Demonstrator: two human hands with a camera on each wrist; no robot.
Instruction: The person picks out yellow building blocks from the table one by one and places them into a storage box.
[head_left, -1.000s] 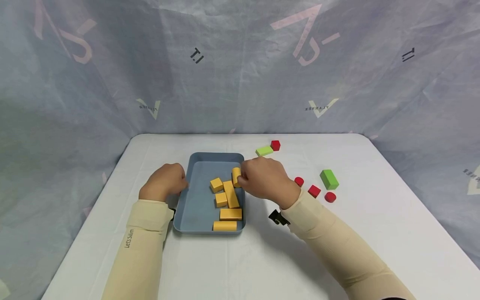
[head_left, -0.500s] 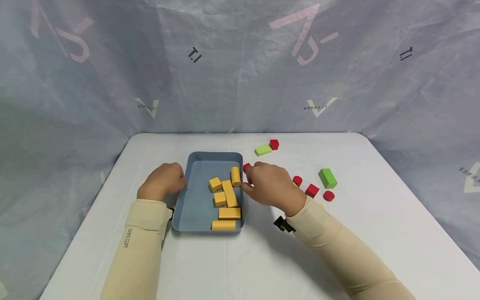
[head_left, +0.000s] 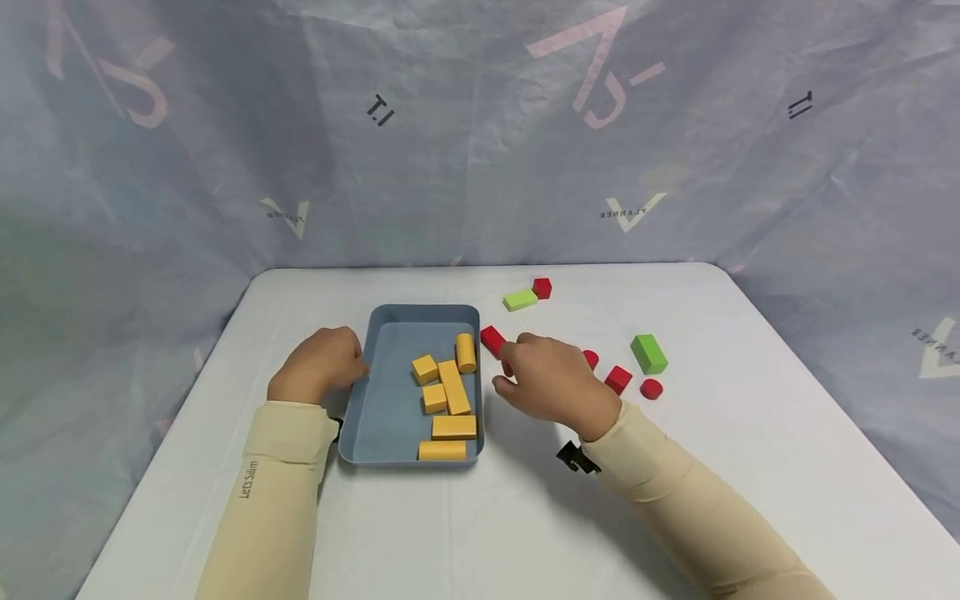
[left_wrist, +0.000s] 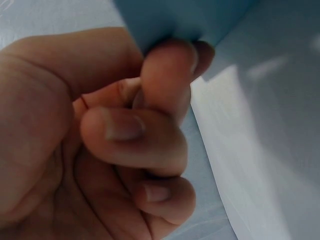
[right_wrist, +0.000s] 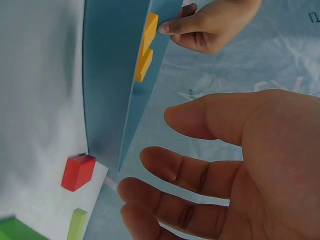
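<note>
My left hand (head_left: 321, 365) grips the left rim of a blue-grey tray (head_left: 388, 425). Its thumb and index finger pinch the tray wall (left_wrist: 185, 20) in the left wrist view. Inside the tray lie several yellow blocks, including a long block (head_left: 454, 388), a cube (head_left: 424, 369) and an upper cylinder (head_left: 466, 353). My right hand (head_left: 553, 385) hovers right of the tray, holding nothing; the right wrist view shows its fingers (right_wrist: 200, 175) spread and relaxed. Just beyond its fingertips a red block (head_left: 492, 340) lies by the tray's right wall.
A light green block (head_left: 521, 300) and a red block (head_left: 542, 288) sit at the back of the white table (head_left: 750, 467). Farther right are a green block (head_left: 649, 354), a red cube (head_left: 618, 380) and a red disc (head_left: 652, 389). A grey curtain (head_left: 480, 133) hangs behind.
My right hand has left the yellow cylinder at the tray's right side, moved right and slightly nearer me, and its fingers have loosened. The red block beside the tray is now uncovered. The left hand keeps its grip.
</note>
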